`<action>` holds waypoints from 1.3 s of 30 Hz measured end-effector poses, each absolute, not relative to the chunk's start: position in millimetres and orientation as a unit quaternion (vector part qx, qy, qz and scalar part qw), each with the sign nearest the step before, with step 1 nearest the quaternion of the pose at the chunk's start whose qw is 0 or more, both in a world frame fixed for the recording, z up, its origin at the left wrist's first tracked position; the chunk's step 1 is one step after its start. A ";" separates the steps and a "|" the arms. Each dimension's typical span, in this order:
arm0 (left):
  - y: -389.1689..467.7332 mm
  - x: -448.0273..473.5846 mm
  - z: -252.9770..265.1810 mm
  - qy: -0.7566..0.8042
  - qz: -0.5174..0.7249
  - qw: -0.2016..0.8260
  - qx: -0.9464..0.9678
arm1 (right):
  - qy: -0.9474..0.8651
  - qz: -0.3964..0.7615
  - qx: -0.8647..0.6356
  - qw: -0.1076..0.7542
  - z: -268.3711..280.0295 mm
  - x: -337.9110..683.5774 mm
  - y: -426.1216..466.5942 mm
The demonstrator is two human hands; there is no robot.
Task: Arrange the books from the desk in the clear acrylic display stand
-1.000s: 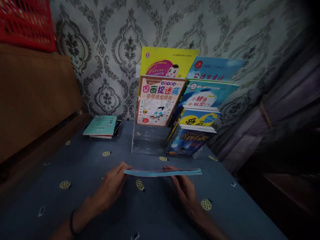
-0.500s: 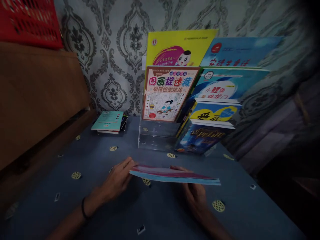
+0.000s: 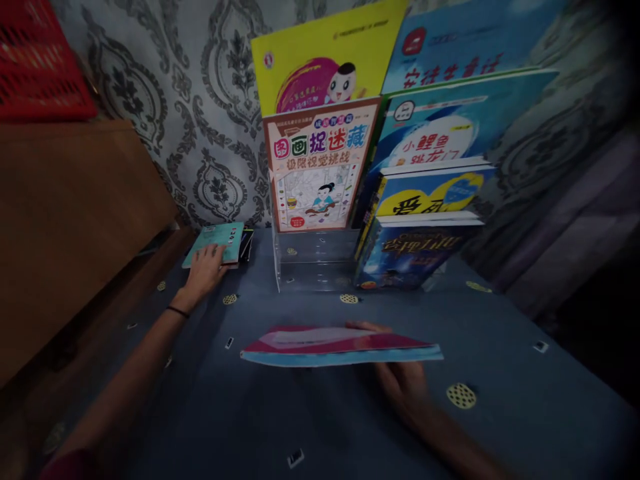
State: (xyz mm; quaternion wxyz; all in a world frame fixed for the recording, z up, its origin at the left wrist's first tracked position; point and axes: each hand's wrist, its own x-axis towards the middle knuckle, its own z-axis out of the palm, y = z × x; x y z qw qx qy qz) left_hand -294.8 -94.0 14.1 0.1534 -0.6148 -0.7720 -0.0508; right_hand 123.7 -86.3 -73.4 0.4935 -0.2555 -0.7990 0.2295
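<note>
My right hand (image 3: 404, 383) grips a thin book (image 3: 320, 341) by its far side, above the middle of the table. The book is seen nearly edge-on, with a pink and red cover and a light blue edge. Part of the hand is hidden under it. At the far left, my left hand (image 3: 204, 272), with a dark band at the wrist, lies over the front of a teal book (image 3: 224, 235). Its fingers are stretched out on the cover. That book tops a small stack, and a black book (image 3: 247, 244) pokes out on its right.
A clear tiered stand (image 3: 315, 275) holds several upright books, among them a brown-bordered picture book (image 3: 320, 167) and a dark blue book (image 3: 415, 253). A wooden cabinet (image 3: 75, 220) with a red basket (image 3: 40, 67) borders the left. Patterned wallpaper (image 3: 220, 60) covers the wall behind.
My left hand has let go of the thin book and moved left and away to the teal book. My right hand still holds the thin book. The view has tilted slightly.
</note>
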 end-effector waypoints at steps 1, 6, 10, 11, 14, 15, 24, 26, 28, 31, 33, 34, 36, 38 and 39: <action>-88.6 -300.2 15.3 -0.768 -0.015 0.152 -0.622 | -0.801 0.234 -0.252 0.490 -72.8 124.3 -86.3; -83.1 -320.2 27.3 -0.755 0.025 0.135 -0.641 | -0.798 0.250 -0.243 0.491 -68.1 123.8 -86.6; -85.6 -330.1 33.8 -0.756 0.025 0.125 -0.643 | -0.794 0.252 -0.237 0.500 -64.5 122.3 -87.6; -85.7 -330.5 33.0 -0.752 0.022 0.120 -0.647 | -0.795 0.254 -0.239 0.496 -63.5 122.3 -88.0; -87.6 -326.7 28.6 -0.740 0.010 0.101 -0.665 | -0.795 0.267 -0.261 0.478 -60.0 121.7 -89.7; -89.9 -323.7 28.2 -0.737 0.005 0.098 -0.669 | -0.792 0.270 -0.272 0.475 -58.7 121.1 -90.2; -176.9 -227.4 52.0 -0.504 -0.151 -0.213 -0.823 | -0.759 0.269 -0.324 0.496 -49.3 112.9 -90.6; -188.6 -204.3 50.5 -0.513 -0.202 -0.185 -0.813 | -0.758 0.265 -0.327 0.498 -47.1 111.5 -89.4; -188.8 -191.4 50.2 -0.527 -0.226 -0.159 -0.804 | -0.763 0.260 -0.316 0.500 -40.3 109.3 -86.3; -174.0 -188.0 64.3 -0.538 -0.274 -0.099 -0.791 | -0.779 0.245 -0.287 0.500 -15.2 105.1 -74.4; -158.9 -190.2 87.2 -0.534 -0.302 -0.054 -0.788 | -0.786 0.214 -0.271 0.512 13.3 102.0 -60.3; -150.7 -191.3 102.0 -0.529 -0.313 -0.034 -0.788 | -0.789 0.194 -0.260 0.522 30.7 100.2 -51.4; -133.1 -192.7 134.3 -0.524 -0.346 0.026 -0.778 | -0.790 0.171 -0.244 0.536 69.2 95.7 -31.2; -114.5 -193.1 164.1 -0.517 -0.390 0.105 -0.755 | -0.794 0.145 -0.216 0.549 107.5 89.6 -9.7; -105.2 -193.1 176.2 -0.516 -0.401 0.129 -0.746 | -0.793 0.134 -0.208 0.558 124.4 86.1 0.7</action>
